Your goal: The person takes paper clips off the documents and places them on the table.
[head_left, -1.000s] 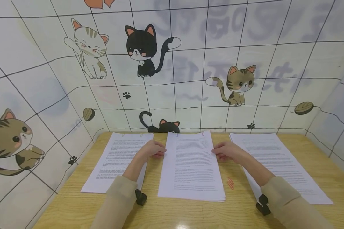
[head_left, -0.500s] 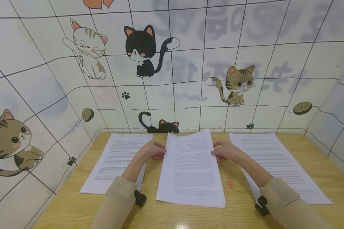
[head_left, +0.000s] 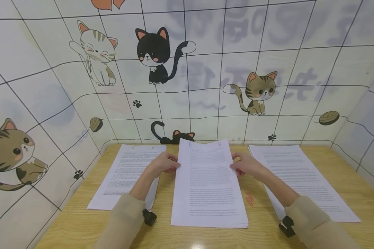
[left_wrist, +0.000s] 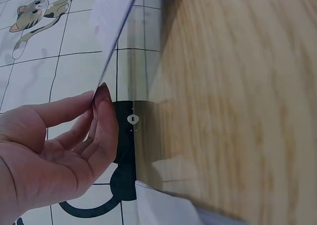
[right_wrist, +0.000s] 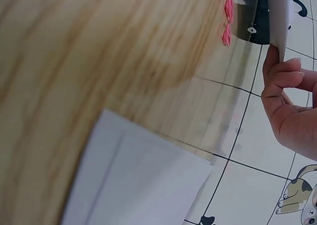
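Observation:
A stack of printed sheets [head_left: 207, 186] is held at the middle of the table, its upper part raised off the wood. One blue paper clip [head_left: 190, 143] and one pink paper clip [head_left: 219, 143] sit on its top edge. My left hand [head_left: 164, 163] pinches the stack's left edge; in the left wrist view, thumb and fingertips meet on the paper [left_wrist: 115, 22]. On the opposite edge my right hand [head_left: 247, 165] pinches too, and the right wrist view has the paper [right_wrist: 280, 22] between thumb and fingers. Red paper clips [head_left: 250, 200] lie right of the stack.
To the left lies another printed stack [head_left: 124, 180] with two yellowish clips at its top, partly behind my left arm. A third stack [head_left: 305, 183] lies on the right, partly under my right forearm. A cat-patterned wall covering [head_left: 205, 103] rises behind the wooden table [head_left: 212, 238].
Both hands have raised the middle stack and brought it slightly nearer. Its top edge stands higher in the head view and its bottom edge lower. The side stacks have stayed put.

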Motion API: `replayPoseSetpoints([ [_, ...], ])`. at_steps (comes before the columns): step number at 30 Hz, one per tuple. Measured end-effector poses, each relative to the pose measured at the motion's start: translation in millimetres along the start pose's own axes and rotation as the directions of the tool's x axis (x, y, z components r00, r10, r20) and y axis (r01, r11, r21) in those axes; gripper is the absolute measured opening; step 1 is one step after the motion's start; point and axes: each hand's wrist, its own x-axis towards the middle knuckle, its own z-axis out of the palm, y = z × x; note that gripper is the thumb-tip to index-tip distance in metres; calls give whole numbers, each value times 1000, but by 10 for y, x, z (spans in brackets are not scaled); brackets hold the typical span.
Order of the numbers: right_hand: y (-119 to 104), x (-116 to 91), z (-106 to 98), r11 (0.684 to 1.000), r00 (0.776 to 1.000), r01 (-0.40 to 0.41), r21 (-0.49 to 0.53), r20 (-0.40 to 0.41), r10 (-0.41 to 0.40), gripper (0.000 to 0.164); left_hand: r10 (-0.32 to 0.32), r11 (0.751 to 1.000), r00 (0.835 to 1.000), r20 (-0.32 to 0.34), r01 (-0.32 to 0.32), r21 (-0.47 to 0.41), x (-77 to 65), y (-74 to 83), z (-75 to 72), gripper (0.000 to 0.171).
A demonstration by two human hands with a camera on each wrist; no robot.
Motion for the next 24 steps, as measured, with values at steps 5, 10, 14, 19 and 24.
replayPoseSetpoints([
  [5, 4, -33, -46, 998, 999, 47, 42, -13, -47, 33, 10, 999, 1000, -3, -10, -48, -45, -9, -42, 24],
  [10, -10, -89, -92, 988, 993, 118, 99, -19, -116, 35, 38, 998, 999, 27, -37, -60, -98, -8, -76, 23],
  [14, -47, -154, -126, 982, 989, 145, 122, -47, -140, 40, 78, 994, 995, 58, -74, -80, -168, 16, -89, 25],
  [19, -96, -232, -144, 979, 989, 143, 146, -64, -135, 40, 114, 990, 992, 60, -108, -93, -257, 72, -68, 28],
  [24, -131, -300, -142, 974, 984, 171, 148, -79, -161, 35, 148, 984, 989, 23, -145, -98, -342, 134, -40, 27],
])
